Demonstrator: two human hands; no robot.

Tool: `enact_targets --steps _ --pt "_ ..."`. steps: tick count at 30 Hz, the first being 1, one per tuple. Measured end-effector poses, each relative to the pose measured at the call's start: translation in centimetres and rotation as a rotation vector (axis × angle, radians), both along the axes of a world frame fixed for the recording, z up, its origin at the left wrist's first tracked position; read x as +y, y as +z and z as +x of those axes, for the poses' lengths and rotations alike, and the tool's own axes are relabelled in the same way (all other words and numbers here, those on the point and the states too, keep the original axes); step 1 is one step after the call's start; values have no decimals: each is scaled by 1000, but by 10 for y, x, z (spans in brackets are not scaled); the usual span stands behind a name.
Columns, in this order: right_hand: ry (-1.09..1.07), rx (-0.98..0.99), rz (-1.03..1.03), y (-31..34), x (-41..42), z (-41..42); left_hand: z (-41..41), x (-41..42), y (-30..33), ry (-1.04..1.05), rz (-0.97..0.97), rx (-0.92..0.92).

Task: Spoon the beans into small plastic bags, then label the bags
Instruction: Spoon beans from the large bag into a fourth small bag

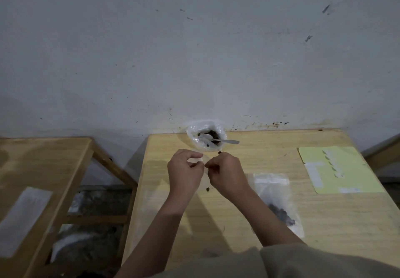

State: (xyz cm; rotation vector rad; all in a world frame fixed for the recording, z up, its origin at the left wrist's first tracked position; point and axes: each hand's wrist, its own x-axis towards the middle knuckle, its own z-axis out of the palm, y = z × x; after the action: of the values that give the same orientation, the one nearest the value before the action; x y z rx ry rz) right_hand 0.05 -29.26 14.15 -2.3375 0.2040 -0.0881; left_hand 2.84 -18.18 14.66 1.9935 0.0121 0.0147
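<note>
Overhead, 2 wooden tables (281,152) abut a stained white wall (194,50).

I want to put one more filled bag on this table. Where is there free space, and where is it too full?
Bare wood lies along the near right of the table, between the filled bag and the table's right edge, below the yellow label sheet. The far left corner, left of the open bean bag, is also bare. The middle is crowded: both hands hold a clear bag there.

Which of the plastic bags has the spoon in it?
The open bag of beans by the wall; the spoon sticks out of it. The flat bag beside the right hand has none.
</note>
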Motion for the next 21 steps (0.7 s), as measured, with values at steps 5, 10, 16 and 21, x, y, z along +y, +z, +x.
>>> enact_targets --steps 5,10,16,21 --pt "-13 -30 -49 -6 4 -2 2 0 0 -19 51 -24" --pt "-3 -16 -66 -7 6 2 5 2 0 -19 70 13" --pt "-121 -41 -76 -3 -14 10 -9 8 -7 -63 132 67" --pt "-69 -20 -52 -3 -16 5 1 8 2 -111 118 106"
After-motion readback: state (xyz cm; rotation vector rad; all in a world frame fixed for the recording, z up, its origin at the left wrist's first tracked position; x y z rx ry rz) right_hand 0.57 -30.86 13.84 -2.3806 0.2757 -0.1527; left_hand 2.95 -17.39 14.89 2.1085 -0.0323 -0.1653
